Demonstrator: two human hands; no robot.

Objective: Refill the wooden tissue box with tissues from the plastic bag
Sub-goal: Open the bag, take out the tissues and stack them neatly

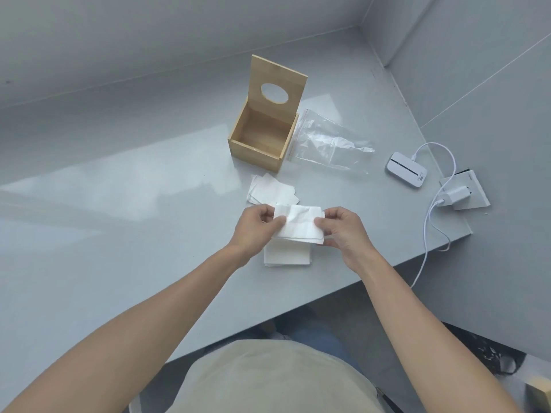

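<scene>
The wooden tissue box (255, 147) stands on the grey table with its lid (277, 84) raised upright; the inside looks bare. A clear plastic bag (329, 144) lies flat just right of it, with nothing visible inside. My left hand (256, 226) and my right hand (343, 231) pinch the two sides of a white tissue (299, 225) held above the table. Under it lies a stack of tissues (286, 254). A second loose pile of tissues (271, 190) lies between my hands and the box.
A white pocket device (407, 169) with a white cable (429, 234) lies at the right, beside a charger plugged into a white socket plate (465, 192). The table's front edge (298, 308) runs diagonally close to my body. Walls stand behind and to the right.
</scene>
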